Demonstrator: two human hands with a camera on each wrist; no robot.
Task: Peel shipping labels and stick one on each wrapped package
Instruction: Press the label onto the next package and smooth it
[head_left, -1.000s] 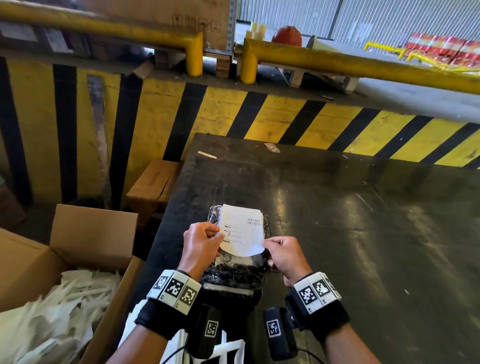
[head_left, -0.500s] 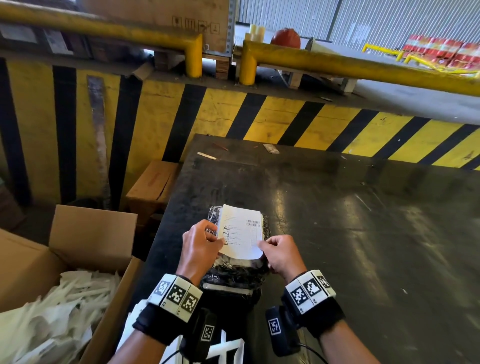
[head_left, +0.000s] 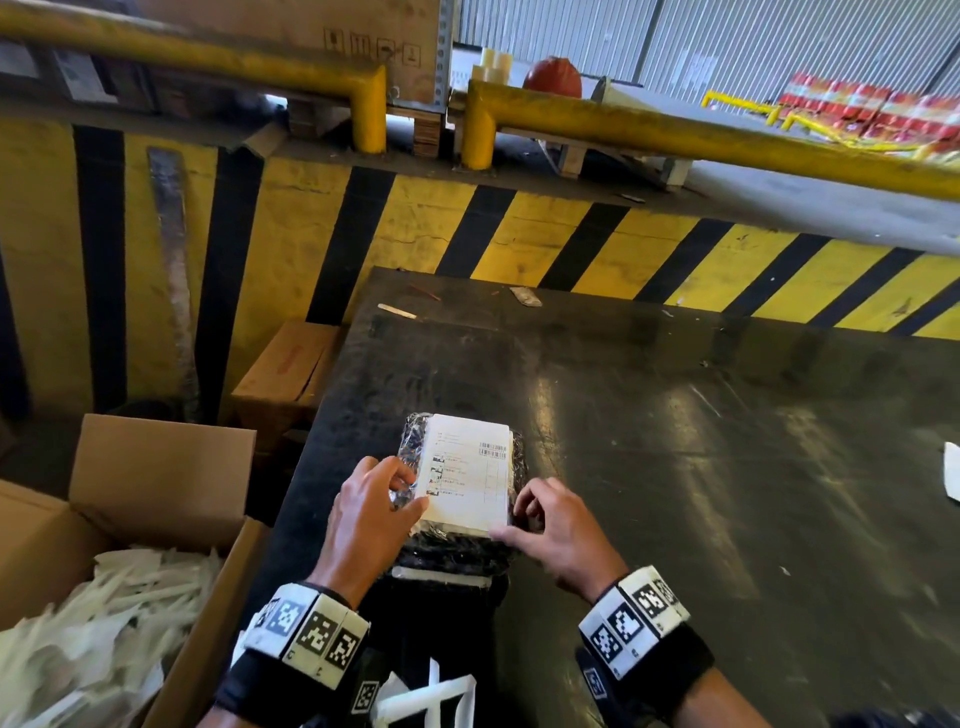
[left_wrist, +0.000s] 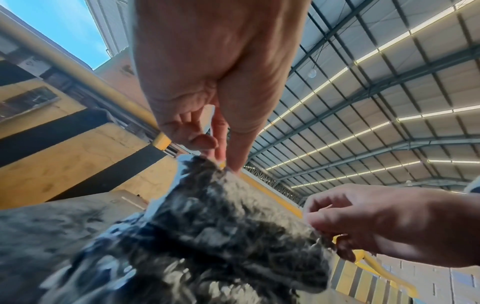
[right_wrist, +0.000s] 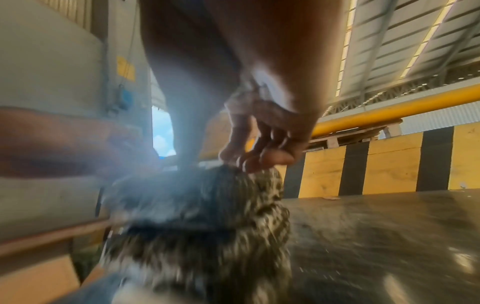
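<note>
A package wrapped in dark crinkled plastic (head_left: 457, 551) lies on the dark table (head_left: 675, 467) near its front left corner. A white shipping label (head_left: 467, 473) with a barcode lies flat on top of it. My left hand (head_left: 384, 499) is at the package's left side, with the thumb pressing the label's lower left edge and the fingers bent against the wrap (left_wrist: 221, 216). My right hand (head_left: 545, 519) is at the right side, its thumb on the label's lower right corner. In the blurred right wrist view its fingertips (right_wrist: 259, 162) touch the package top (right_wrist: 207, 205).
An open cardboard box (head_left: 156, 467) with several white backing strips (head_left: 104, 613) stands left of the table. A small brown box (head_left: 285, 374) sits behind it. A yellow-and-black striped barrier (head_left: 597, 244) runs along the far edge. White paper (head_left: 953, 473) lies at the right edge.
The label was held up, pinched in both hands above the package. It now lies flat on the wrap, and both hands have come down onto its lower corners.
</note>
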